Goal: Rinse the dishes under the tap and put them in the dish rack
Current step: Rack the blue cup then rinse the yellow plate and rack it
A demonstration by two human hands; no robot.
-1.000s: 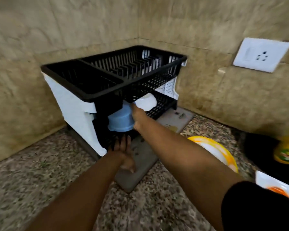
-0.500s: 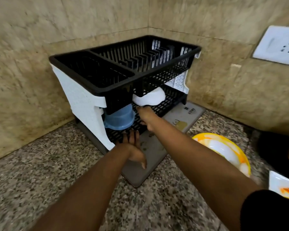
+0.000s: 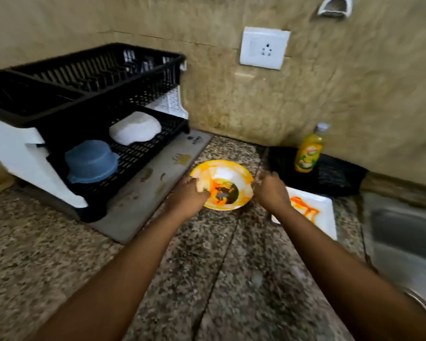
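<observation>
A yellow-rimmed white bowl (image 3: 225,177) smeared with orange and dark sauce sits on the granite counter. My left hand (image 3: 190,196) grips its left rim with curled fingers. At the bowl's right rim is my right hand (image 3: 269,190), its fingers curled there. To the left, the black two-tier dish rack (image 3: 89,77) holds an upturned blue bowl (image 3: 91,161) and an upturned white bowl (image 3: 135,129) on its lower shelf. Right of my right hand lies a white square plate (image 3: 315,205) with orange streaks.
A grey drip mat (image 3: 153,190) lies under the rack. A yellow dish-soap bottle (image 3: 308,152) stands on a black mat (image 3: 335,178) by the wall. The steel sink (image 3: 403,242) is at the far right. A wall socket (image 3: 265,48) is above.
Both hands have left the rack's lower shelf and moved right to the yellow bowl. The view has swung right, bringing the sink and soap bottle into sight.
</observation>
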